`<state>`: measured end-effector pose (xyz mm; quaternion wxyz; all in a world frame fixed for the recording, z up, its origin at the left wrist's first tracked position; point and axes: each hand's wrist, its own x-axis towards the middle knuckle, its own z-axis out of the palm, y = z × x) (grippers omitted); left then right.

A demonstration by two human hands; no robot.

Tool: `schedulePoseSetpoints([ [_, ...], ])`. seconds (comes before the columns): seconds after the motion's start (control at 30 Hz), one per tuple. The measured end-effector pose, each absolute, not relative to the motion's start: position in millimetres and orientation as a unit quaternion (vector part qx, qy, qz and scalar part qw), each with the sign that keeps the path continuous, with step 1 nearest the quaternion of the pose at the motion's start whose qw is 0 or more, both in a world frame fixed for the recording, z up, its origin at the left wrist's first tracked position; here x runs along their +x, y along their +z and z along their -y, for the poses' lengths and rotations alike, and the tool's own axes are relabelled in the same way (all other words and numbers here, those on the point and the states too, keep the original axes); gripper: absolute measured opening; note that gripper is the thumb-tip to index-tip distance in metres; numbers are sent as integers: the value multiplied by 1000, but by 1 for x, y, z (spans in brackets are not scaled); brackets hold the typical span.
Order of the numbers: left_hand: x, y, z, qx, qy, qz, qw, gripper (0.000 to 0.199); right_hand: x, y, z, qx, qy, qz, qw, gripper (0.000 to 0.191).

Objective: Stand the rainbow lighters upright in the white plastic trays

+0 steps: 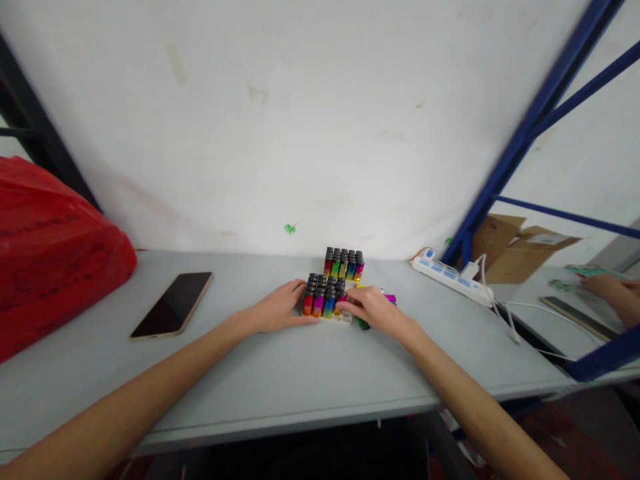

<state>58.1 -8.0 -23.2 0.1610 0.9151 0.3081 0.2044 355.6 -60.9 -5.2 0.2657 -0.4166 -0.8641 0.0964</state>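
A block of upright coloured lighters point(319, 303) with black tops stands in a pale tray point(342, 318) on the grey table. My left hand point(281, 307) rests against its left side, fingers apart, the thumb at the tray's front edge. At the block's right end my right hand point(375, 308) has its fingers closed on a lighter, mostly hidden by them. Behind stands a second block of upright lighters point(344, 263). Some loose lighters point(390, 298) lie beside and partly under my right hand.
A phone point(173, 305) and a red plastic bag point(55, 257) are to the left. On the right are a white power strip point(453, 280) with cables, a blue metal frame point(505, 163) and a cardboard box point(515, 250). Another person's hand point(607, 290) shows at the far right.
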Motion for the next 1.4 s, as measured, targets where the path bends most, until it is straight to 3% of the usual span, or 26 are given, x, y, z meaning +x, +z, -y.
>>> schedulePoseSetpoints([
  [0.17,57,-23,8,917,196,-312,155,81,357,-3,62,-409,94,876,238,59],
  [0.37,56,-23,8,917,189,-317,152,85,413,15,53,-519,23,808,279,49],
  [0.47,56,-23,7,917,187,-319,152,86,447,16,43,-562,31,795,227,31],
  [0.57,57,-22,8,919,189,-313,149,81,467,13,38,-585,97,788,163,26],
  [0.73,56,-20,9,917,204,-306,153,78,472,13,40,-591,199,766,157,36],
  [0.97,56,-22,8,919,190,-313,147,78,467,12,44,-579,232,767,150,53],
  [1.2,55,-24,7,922,196,-302,141,77,454,12,46,-542,202,784,226,55],
  [1.4,57,-21,9,918,188,-313,156,81,425,15,42,-511,131,710,467,57],
])
